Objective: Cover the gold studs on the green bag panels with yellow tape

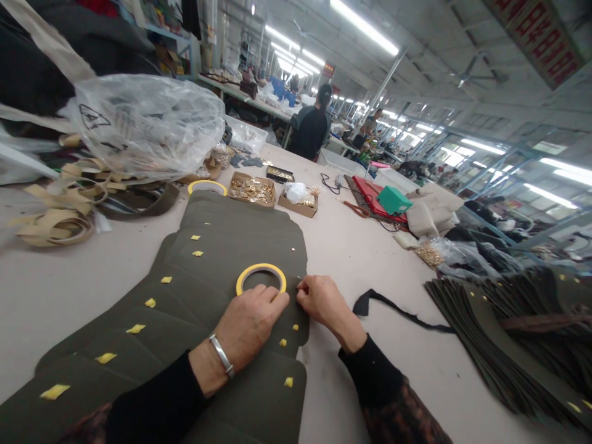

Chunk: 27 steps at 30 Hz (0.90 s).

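My left hand (247,320), with a metal bracelet at the wrist, is closed on the near rim of a roll of yellow tape (261,268). Beneath it lie overlapping dark green fabric panels (222,259), dotted with small yellow tape pieces (135,329) along the left and near the right edge. At the panels' right edge, my right hand (324,301) has its fingertips pinched together; whatever lies between them is too small to make out. A tiny bright metal piece (293,250) shows on the panel just beyond.
A second tape roll (207,187) lies at the panels' far end, beside boxes of gold-coloured hardware (252,190). A plastic bag (152,123) and coiled strips (60,225) are left. A black strip (407,316) and stacked green panels (490,333) lie right. A person (314,126) sits beyond.
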Each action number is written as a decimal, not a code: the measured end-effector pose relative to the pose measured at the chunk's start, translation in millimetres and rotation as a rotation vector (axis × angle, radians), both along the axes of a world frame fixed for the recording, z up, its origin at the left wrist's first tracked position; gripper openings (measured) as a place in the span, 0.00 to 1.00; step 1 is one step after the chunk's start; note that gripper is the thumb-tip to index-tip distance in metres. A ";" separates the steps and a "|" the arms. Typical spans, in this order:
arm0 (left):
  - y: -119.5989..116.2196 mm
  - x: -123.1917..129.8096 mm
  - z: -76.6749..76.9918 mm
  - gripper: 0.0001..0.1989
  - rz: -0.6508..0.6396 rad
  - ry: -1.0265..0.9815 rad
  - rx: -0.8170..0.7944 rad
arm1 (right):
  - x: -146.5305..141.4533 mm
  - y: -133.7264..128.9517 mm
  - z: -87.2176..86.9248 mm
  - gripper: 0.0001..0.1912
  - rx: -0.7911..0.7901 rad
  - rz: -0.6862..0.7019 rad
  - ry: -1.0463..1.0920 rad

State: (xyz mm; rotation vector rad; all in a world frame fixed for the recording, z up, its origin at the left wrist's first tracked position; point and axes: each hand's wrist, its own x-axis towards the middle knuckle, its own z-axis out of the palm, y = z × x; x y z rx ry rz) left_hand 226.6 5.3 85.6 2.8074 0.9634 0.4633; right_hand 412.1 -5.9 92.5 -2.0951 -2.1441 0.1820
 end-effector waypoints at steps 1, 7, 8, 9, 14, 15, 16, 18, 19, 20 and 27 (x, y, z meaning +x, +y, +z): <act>2.4 -2.9 2.5 0.09 0.010 -0.054 0.013 | -0.6 -2.1 2.5 0.10 -0.013 0.010 0.032; 11.8 -18.9 9.9 0.18 -0.027 -0.356 -0.005 | -2.6 -32.3 14.3 0.12 -0.140 0.178 0.352; 11.6 -19.9 8.9 0.21 -0.045 -0.374 -0.010 | -4.0 -37.2 15.6 0.11 -0.078 0.156 0.395; 11.0 -20.3 7.7 0.22 -0.055 -0.388 -0.011 | -5.9 -41.2 17.0 0.10 0.015 0.120 0.442; 3.7 -17.8 3.8 0.20 -0.062 -0.391 0.015 | -19.2 -49.0 23.2 0.11 0.380 0.225 0.594; 2.2 -17.0 3.8 0.20 -0.067 -0.393 0.029 | -21.1 -48.7 23.8 0.10 0.408 0.280 0.570; 0.8 -16.2 3.9 0.20 -0.072 -0.397 0.043 | -22.4 -48.2 24.1 0.10 0.428 0.321 0.539; -1.8 -14.8 4.3 0.19 -0.074 -0.402 0.067 | -23.5 -47.3 23.4 0.09 0.460 0.370 0.477; -3.0 -14.2 4.6 0.19 -0.070 -0.401 0.072 | -23.5 -47.2 22.6 0.09 0.470 0.383 0.451; -4.2 -13.7 5.0 0.18 -0.061 -0.397 0.071 | -23.3 -47.2 21.6 0.09 0.478 0.393 0.427; -9.6 -12.0 14.8 0.10 -0.059 -0.328 -0.109 | -25.2 -49.4 12.7 0.09 0.566 0.349 0.337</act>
